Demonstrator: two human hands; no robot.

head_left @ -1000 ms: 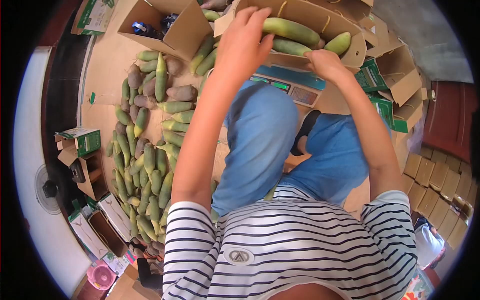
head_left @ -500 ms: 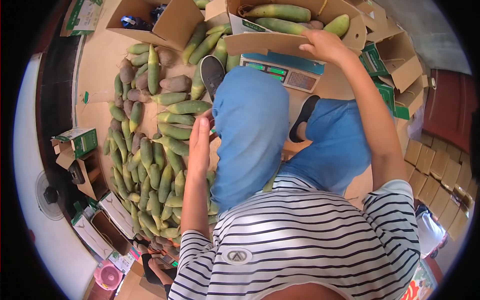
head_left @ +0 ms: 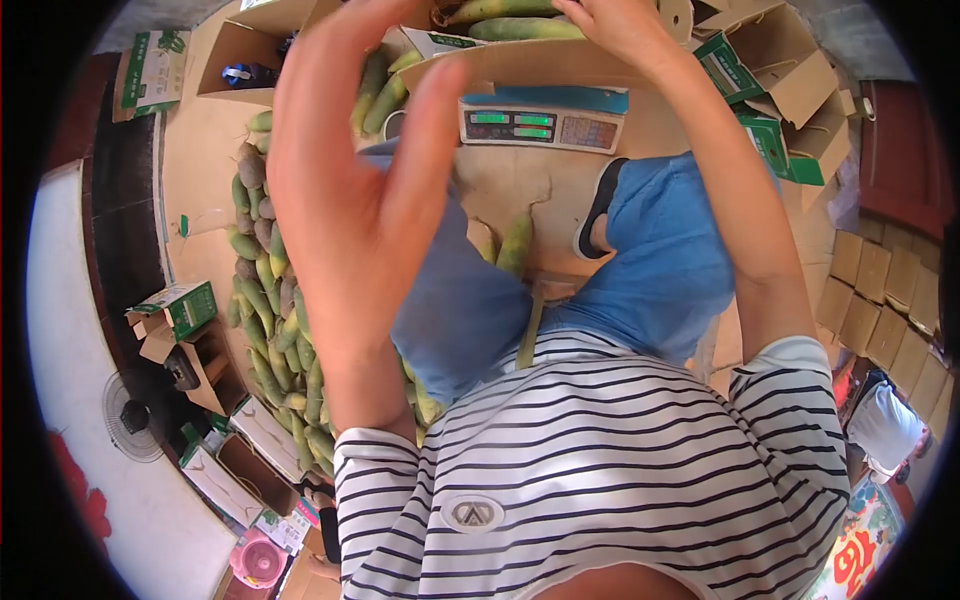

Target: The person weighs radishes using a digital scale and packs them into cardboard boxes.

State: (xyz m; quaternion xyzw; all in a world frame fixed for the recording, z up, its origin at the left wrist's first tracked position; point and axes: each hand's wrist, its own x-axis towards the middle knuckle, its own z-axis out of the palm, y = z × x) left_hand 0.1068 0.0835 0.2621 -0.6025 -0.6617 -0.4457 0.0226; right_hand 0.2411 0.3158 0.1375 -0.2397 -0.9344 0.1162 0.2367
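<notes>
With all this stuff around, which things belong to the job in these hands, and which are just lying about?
Likely part of the job:
open carton, at the right hand
long green vegetables in it
scale with lit displays
heaped vegetables

Apparently just lying about:
fan
round pink object

The left hand [head_left: 345,210] is blurred, its fingers [head_left: 318,65] cut off by the top edge. Behind it, part of the radish pile [head_left: 285,355] is hidden, and a shoe [head_left: 393,125] is mostly covered. The right hand [head_left: 628,32] and the box [head_left: 560,63] beneath it are cropped at the top. Between the hands, digits [head_left: 489,118] on the scale [head_left: 545,142] are too small to be read.
</notes>
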